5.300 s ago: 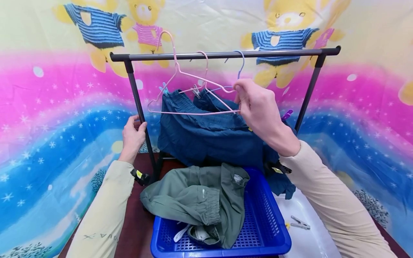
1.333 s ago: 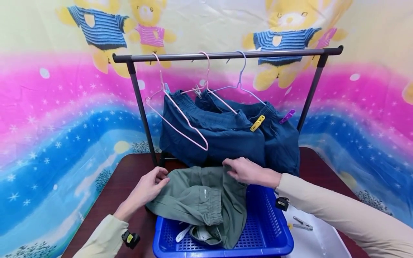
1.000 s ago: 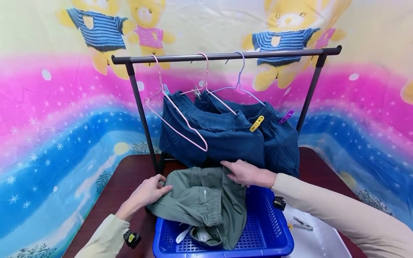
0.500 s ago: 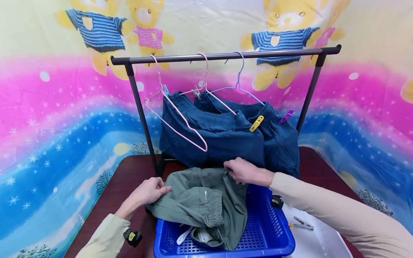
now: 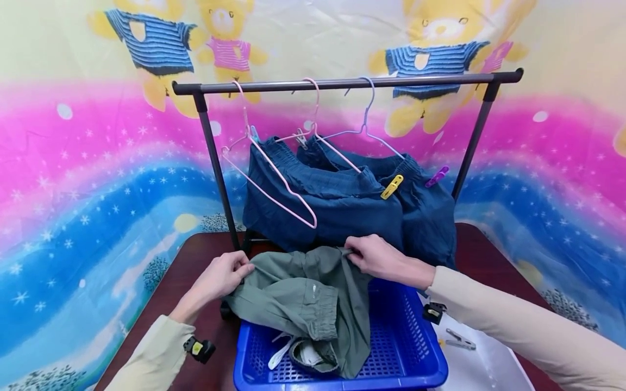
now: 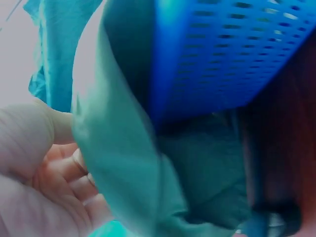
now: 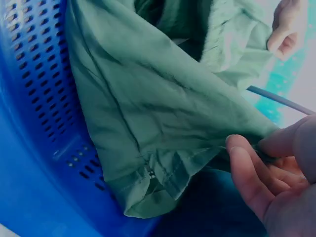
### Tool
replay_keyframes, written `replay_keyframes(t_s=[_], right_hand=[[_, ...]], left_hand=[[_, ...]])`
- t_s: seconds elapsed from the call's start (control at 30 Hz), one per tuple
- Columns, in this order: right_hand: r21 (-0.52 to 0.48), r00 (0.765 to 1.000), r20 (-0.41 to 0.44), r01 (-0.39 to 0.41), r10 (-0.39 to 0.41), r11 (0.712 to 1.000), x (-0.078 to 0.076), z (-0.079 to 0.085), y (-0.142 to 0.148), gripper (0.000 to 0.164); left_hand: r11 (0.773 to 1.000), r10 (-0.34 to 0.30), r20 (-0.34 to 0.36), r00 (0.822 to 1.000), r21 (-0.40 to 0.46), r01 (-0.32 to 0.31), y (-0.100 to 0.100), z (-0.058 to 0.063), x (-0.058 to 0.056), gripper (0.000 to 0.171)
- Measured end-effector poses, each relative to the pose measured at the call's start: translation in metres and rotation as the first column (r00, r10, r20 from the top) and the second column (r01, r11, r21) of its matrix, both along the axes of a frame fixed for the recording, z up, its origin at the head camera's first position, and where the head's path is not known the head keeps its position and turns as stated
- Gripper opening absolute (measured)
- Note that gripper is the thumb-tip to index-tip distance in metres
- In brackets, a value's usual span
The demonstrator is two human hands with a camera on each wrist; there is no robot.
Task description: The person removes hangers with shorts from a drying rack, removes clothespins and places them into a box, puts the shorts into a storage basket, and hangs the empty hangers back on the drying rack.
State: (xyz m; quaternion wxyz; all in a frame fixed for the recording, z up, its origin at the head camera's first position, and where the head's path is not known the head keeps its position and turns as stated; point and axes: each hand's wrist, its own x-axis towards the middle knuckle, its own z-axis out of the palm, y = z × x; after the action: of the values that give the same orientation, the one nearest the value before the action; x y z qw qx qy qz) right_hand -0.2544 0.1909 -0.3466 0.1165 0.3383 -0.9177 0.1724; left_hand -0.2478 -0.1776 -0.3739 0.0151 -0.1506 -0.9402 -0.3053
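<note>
Green pants [image 5: 293, 296] with a gathered elastic band and a white drawstring lie bunched over the back left of a blue basket [image 5: 337, 384]. My left hand [image 5: 222, 277] pinches their upper left edge; in the left wrist view the thumb and fingers lie on either side of the cloth. With thumb and fingers, my right hand [image 5: 379, 258] grips their upper right corner, raised a little toward the rack. In the right wrist view the cloth hangs in folds from that hand. Behind, a bare pink hanger [image 5: 245, 122] hangs at the rack's left end.
A black rack [image 5: 274, 86] stands behind the basket. Navy garments [image 5: 323, 217] hang on it from two hangers, with a yellow clothespin [image 5: 393, 187] and a purple clothespin [image 5: 437, 176] on them. A grey clothespin [image 5: 459, 339] lies in a white tray [image 5: 481, 366] at right.
Earlier my right hand held the pink hanger; now it hangs on the rack. My left hand has left the rack's post. Both hands have taken hold of the green pants and slightly raised their upper edge.
</note>
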Motion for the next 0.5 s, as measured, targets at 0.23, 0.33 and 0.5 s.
replay_keyframes(t_s=[0.23,0.33,0.5], right_hand=[[-0.115,0.998,0.045,0.039,-0.034,0.993,0.016,0.016,0.010,0.008],[-0.146,0.999,0.032,0.046,-0.042,0.988,0.024,0.022,0.018,0.009],[-0.203,0.999,-0.016,0.043,-0.048,0.978,0.040,0.032,0.034,0.013]], left_hand=[[0.996,-0.023,-0.106,0.994,0.082,0.031,0.001,0.020,0.000,0.011],[0.990,-0.038,-0.154,0.987,0.128,0.058,0.004,0.028,0.003,0.012],[0.975,-0.065,-0.231,0.971,0.191,0.110,0.008,0.041,0.011,0.014]])
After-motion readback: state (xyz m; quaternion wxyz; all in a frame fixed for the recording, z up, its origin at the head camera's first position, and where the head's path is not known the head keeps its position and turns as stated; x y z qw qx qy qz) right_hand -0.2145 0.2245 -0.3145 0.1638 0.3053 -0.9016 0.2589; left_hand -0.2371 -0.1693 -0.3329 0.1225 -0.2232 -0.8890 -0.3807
